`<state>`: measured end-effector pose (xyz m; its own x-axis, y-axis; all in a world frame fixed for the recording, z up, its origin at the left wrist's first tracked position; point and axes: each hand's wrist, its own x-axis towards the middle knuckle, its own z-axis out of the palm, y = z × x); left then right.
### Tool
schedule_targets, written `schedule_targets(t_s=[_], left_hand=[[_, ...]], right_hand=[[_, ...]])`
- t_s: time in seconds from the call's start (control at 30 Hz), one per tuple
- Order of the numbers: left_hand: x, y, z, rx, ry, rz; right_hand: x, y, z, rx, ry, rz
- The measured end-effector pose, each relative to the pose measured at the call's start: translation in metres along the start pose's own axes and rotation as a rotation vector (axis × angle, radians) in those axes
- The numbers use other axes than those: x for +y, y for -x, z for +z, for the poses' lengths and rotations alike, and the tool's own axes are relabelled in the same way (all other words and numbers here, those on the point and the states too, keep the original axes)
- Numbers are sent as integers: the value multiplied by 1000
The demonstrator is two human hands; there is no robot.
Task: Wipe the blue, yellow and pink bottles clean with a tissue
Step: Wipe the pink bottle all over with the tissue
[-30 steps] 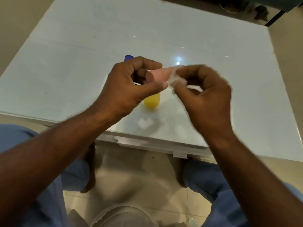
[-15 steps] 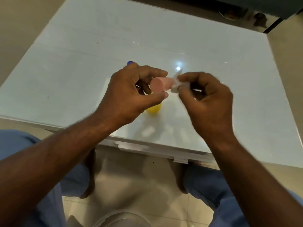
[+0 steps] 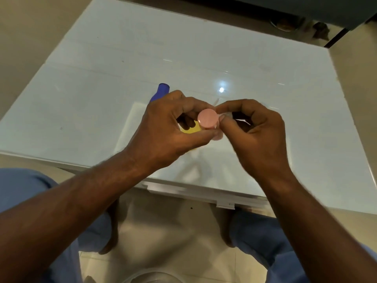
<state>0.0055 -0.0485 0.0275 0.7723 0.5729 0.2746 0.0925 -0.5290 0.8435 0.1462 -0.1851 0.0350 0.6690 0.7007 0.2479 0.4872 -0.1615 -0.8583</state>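
Over the white table (image 3: pixel 102 94) our left hand (image 3: pixel 163 135) pinches the pink bottle (image 3: pixel 208 119), its flat end facing us; the blue bottle (image 3: pixel 162 91) and yellow bottle (image 3: pixel 190 129) lie behind. Our right hand (image 3: pixel 257 135) pinches the tissue (image 3: pixel 226 115) against it. The thin wad may tear or slip free.

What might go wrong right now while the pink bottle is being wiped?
The pink bottle is pinched only by the left hand fingertips above the table; it may slip. The tissue in the right hand is a small wad, so coverage may be patchy. A drop could hit the yellow bottle below.
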Motion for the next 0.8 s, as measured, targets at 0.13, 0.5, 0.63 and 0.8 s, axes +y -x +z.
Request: schedule_targets(t_s=[0.13,0.5,0.63,0.8], left_hand=[[1,-1,-2,11,8,-17],[4,-2,0,-205,438,-223],[7,3,5,-228,374,-184],[5,4,5,-208,299,-156]], right_hand=[[-7,3,-1,70,-146,-76],[-12,-5,-8,33,-448,-4],[-10,-4,-9,-48,-305,-37],[-9,-2,-8,-154,-106,-95]])
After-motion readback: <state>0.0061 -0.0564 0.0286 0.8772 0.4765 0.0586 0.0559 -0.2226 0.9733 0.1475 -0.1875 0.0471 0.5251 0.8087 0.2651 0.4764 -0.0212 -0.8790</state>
